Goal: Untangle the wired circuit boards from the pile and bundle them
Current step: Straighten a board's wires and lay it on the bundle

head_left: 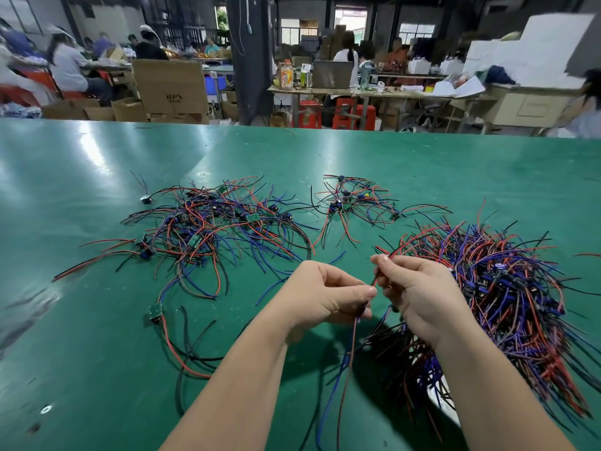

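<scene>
Left hand (328, 294) pinches thin red wire (374, 282); right hand (419, 294) grips same wire, near centre of green bench (97, 353). Dense red-blue-black wired-board pile (507, 288) just right. I'd draw slowly, following one lead, no yanking.

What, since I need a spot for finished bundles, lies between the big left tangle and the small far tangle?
Head view: mostly bare green table, crossed only by loose wire ends from the left tangle and small tangle.
</scene>
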Available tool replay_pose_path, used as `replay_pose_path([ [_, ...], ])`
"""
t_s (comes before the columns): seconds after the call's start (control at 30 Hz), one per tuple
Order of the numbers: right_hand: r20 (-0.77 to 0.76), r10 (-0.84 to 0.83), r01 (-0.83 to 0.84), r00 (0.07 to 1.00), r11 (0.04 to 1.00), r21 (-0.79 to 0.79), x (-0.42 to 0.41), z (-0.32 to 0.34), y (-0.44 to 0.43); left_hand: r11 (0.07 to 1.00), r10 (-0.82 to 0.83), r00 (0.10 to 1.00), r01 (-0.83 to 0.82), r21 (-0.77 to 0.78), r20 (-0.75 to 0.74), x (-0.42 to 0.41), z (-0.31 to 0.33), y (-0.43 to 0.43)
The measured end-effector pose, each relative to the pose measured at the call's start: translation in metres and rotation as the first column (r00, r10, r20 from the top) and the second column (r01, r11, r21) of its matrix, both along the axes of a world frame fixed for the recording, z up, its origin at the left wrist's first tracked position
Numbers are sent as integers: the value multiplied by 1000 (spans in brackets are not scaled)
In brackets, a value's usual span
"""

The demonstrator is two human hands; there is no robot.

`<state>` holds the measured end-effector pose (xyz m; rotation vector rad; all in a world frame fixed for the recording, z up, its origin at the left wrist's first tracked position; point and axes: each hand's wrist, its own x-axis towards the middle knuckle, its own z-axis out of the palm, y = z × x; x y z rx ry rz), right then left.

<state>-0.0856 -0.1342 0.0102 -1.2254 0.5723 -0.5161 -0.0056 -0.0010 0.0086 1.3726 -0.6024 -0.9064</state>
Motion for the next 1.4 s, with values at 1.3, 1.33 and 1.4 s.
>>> replay_pose_path([
  [1.3, 257, -29, -39, 966, 965, 259, 2, 7, 7, 901, 293, 915, -168, -400, 276, -5, -7, -14],
  [1.33, 244, -39, -23, 969, 969, 246, 0, 8, 3, 929, 253, 896, -120, -349, 364, -5, -8, -13],
  [1.4, 206, -50, 11, 977, 982, 190, -2, 9, -5, 971, 184, 821, -64, -232, 541, -5, -11, -12],
])
